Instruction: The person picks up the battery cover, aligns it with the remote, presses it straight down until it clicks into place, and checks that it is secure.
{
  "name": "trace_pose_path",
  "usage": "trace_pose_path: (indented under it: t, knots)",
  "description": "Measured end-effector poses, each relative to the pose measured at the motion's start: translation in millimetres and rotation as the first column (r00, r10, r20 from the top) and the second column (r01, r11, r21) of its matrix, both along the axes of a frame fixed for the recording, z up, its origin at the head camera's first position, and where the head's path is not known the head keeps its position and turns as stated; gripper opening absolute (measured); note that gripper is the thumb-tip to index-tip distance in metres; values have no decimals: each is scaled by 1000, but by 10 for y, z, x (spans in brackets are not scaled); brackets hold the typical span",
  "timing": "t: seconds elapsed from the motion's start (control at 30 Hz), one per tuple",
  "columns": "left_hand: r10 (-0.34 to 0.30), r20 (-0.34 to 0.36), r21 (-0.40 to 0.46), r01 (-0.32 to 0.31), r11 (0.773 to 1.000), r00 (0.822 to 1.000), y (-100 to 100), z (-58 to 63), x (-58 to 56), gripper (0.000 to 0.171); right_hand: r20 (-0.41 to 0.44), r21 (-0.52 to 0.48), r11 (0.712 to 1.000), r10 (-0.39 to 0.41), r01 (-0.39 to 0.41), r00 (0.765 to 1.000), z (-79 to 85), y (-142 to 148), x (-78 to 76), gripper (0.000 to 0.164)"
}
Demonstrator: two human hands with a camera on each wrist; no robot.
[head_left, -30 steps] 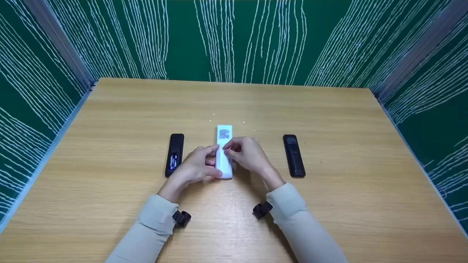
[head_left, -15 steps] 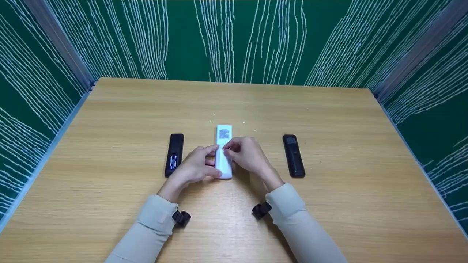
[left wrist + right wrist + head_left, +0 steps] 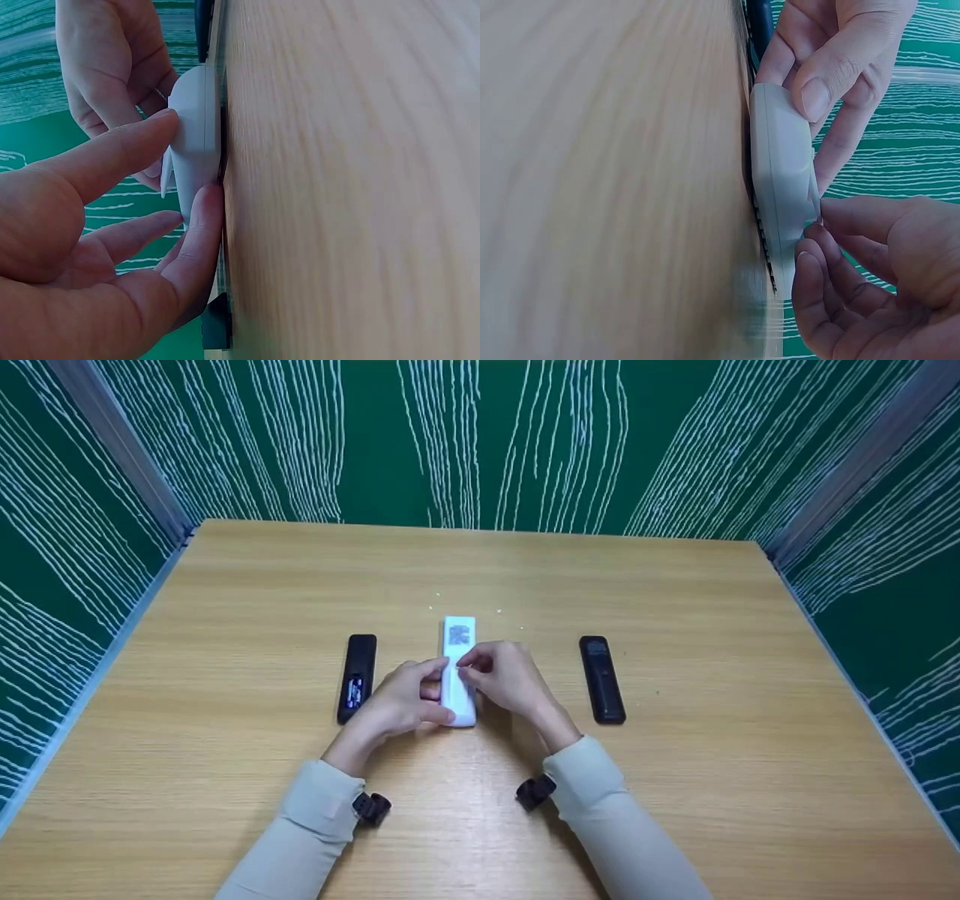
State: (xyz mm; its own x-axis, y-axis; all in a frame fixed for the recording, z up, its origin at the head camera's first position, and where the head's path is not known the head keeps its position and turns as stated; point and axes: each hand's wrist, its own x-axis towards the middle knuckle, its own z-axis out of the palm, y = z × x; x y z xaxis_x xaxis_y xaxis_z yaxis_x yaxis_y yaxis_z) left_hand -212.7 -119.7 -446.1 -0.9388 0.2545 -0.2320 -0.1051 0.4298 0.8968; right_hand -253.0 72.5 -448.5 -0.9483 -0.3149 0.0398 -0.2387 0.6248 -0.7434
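A white remote control lies back side up on the table, with a grey printed label near its far end. My left hand holds it along the left side, thumb at the near end. My right hand pinches the edge of the remote's battery cover between thumb and fingertips. In both wrist views that cover stands tilted up a little from the remote's back. To the left lies a black remote with its battery bay uncovered and batteries showing. Another black remote lies at the right.
Several tiny pale crumbs are scattered on the wooden table beyond the white remote. Green walls with white streaks rise behind the table and at both sides.
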Motion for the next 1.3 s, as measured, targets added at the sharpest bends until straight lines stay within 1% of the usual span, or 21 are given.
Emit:
trace_pose_path:
  t: [0.17,0.4,0.63,0.93,1.3]
  knots:
    - [-1,1,-3,1,1000,1000,3,0,-2,92,8,-2,1000,1,-1,1000,5,3,6,8]
    - [-12,-10,12,13,1000,1000,-6,5,5,90,-46,2,1000,16,-16,999,-11,5,2,7]
    - [-11,-5,15,11,1000,1000,-9,13,10,90,-33,19,1000,15,-15,999,-6,0,9,9]
    - [-12,9,21,12,1000,1000,-3,17,6,92,-24,9,1000,17,-17,1000,-10,2,9,9]
    - [-9,0,17,9,1000,1000,-4,8,-2,92,-8,0,1000,20,-20,1000,-21,9,-7,7]
